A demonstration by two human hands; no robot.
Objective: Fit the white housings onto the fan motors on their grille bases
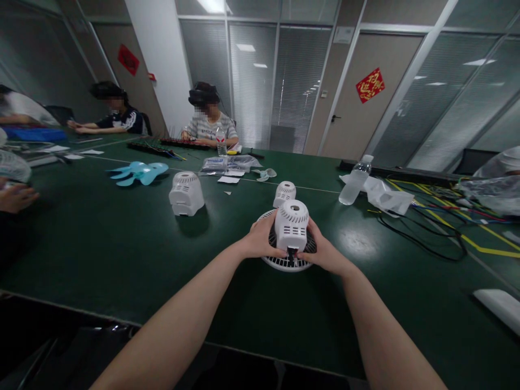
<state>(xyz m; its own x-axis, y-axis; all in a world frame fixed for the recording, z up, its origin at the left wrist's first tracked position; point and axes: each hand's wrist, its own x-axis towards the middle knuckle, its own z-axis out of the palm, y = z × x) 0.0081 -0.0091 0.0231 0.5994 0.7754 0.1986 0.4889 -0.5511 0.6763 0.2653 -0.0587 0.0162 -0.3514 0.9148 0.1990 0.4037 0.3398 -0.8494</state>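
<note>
Two bare hands clasp one white motor housing (pixel 291 225) at the green table (pixel 122 254), and from where I stand the hold looks chosen for steadiness. Take that housing as the middle of a clock, with twelve pointing away from the person. The left hand (pixel 260 238) wraps its nine o'clock flank and the right hand (pixel 324 251) its three o'clock flank, both thumbs brought together low at six, beside a dark part (pixel 291 257) under the vented shell. That part is small and shadowed, so I can't fairly say whether it is a connector or merely an opening. The housing stands dome up over a round fan grille (pixel 284 268), whose white rim shows at six; the grille probably serves as a base, with the two-sided grip keeping the rounded shell from tipping. Just beyond, near twelve, is another white housing (pixel 285 192). A third housing (pixel 186 194) stands upright at ten, well apart, seemingly parked out of the left wrist's way. Pale-blue fan blades (pixel 142 173) lie farther off at ten, too. A bottle (pixel 355 184) at two and tangled cables (pixel 447 208) at three sit off to the side, perhaps so the right forearm doesn't catch them.
</note>
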